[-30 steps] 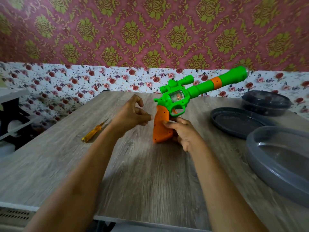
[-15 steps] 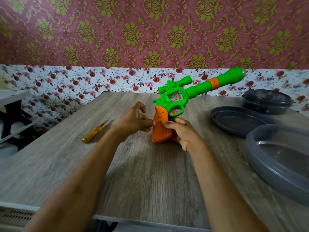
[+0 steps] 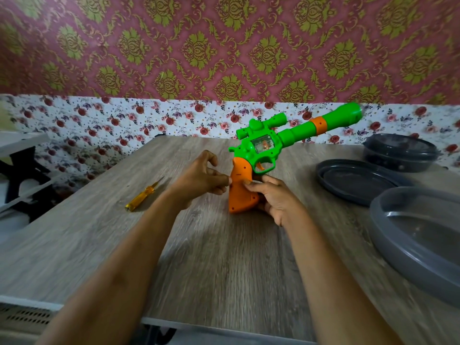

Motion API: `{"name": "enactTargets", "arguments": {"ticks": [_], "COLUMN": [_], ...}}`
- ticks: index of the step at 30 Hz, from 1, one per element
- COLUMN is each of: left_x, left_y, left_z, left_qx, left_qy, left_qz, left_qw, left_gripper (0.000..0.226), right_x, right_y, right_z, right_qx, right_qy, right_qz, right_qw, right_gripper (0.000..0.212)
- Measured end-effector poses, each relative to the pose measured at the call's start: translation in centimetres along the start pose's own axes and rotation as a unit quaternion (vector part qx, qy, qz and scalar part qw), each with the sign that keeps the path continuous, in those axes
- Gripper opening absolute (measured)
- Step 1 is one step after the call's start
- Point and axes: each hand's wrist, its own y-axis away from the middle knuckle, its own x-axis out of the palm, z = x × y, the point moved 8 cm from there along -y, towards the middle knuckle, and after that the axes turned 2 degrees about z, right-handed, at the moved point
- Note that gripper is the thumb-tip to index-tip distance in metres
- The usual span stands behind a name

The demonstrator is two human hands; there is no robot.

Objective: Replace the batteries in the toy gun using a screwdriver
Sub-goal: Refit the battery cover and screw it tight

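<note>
Screwdriver [image 3: 144, 198], yellow handle, lies far left on the table [image 3: 224, 282], in no hand, well apart from the gun.

Left hand [image 3: 199, 180]: fingers curled, tips bunched against the left edge of the gun's orange handle. Cannot tell whether they pinch something small or only press on the plastic.

Toy gun [image 3: 261, 150] is mid-table, upright, with its butt on the wood and the green barrel pointing up and right. The handle looks closed, with no open battery bay, and small holes show on its side.

Right hand [image 3: 276, 199] is wrapped round the handle from the right, thumb laid across the front, holding the gun steady.

Progress, as a guess: no batteries are in view, the cover seems on and the tool is down. So this is either before the screw comes out or after closing up, and the frame does not settle which. If before, everything is left to do: unscrew, open, swap, close.

Containers, right side:
- A flat dark lid [image 3: 353, 180] lies on the table with nothing showing on it.
- Behind it is a dark tub [image 3: 400, 153] with its cover on, contents hidden.
- Nearest is a big grey bowl [image 3: 423, 235], cut off by the frame edge, with nothing visible inside.
</note>
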Motion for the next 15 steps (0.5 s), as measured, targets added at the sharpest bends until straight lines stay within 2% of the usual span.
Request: {"name": "enactTargets", "arguments": {"ticks": [6, 15], "left_x": [-0.9, -0.1], "left_y": [0.0, -0.1], "left_z": [0.4, 1.1], "left_qx": [-0.029, -0.054], "left_qy": [0.079, 0.046], "left_qz": [-0.008, 0.027], "left_qw": [0.996, 0.997], "left_gripper": [0.033, 0.033], "right_x": [0.3, 0.3], "right_y": [0.2, 0.2], "right_z": [0.1, 0.1], "right_qx": [0.000, 0.006], "right_qy": [-0.011, -0.013], "right_qz": [0.011, 0.007], "right_qw": [1.000, 1.000], "right_gripper": [0.015, 0.028]}}
